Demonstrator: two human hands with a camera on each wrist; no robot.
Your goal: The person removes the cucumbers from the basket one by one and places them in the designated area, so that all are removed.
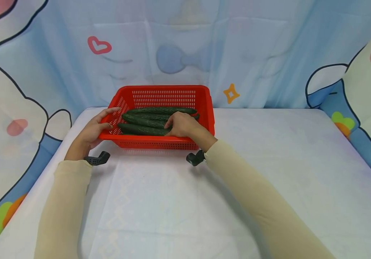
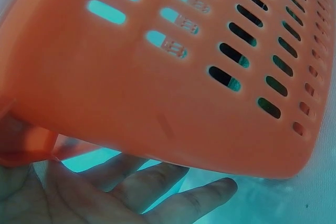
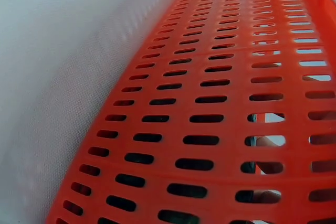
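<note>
Several long dark green cucumbers (image 1: 143, 130) lie side by side in a red perforated plastic basket (image 1: 159, 145) towards the back of the table. My left hand (image 1: 93, 126) holds the basket's left rim. In the left wrist view, fingers (image 2: 178, 198) of that hand extend along the outside of the basket wall (image 2: 131, 93). My right hand (image 1: 185, 125) reaches over the basket's front rim and grips the nearest cucumber towards its right end, its fingertips partly hidden. The right wrist view shows the slotted basket wall (image 3: 210, 98), with parts of the hand visible through the slots.
A white cloth covers the table (image 1: 159, 201). Behind it hangs a light blue curtain (image 1: 253, 46) with cartoon prints, which also runs along both sides. Dark wrist-camera mounts (image 1: 98, 158) sit at both wrists.
</note>
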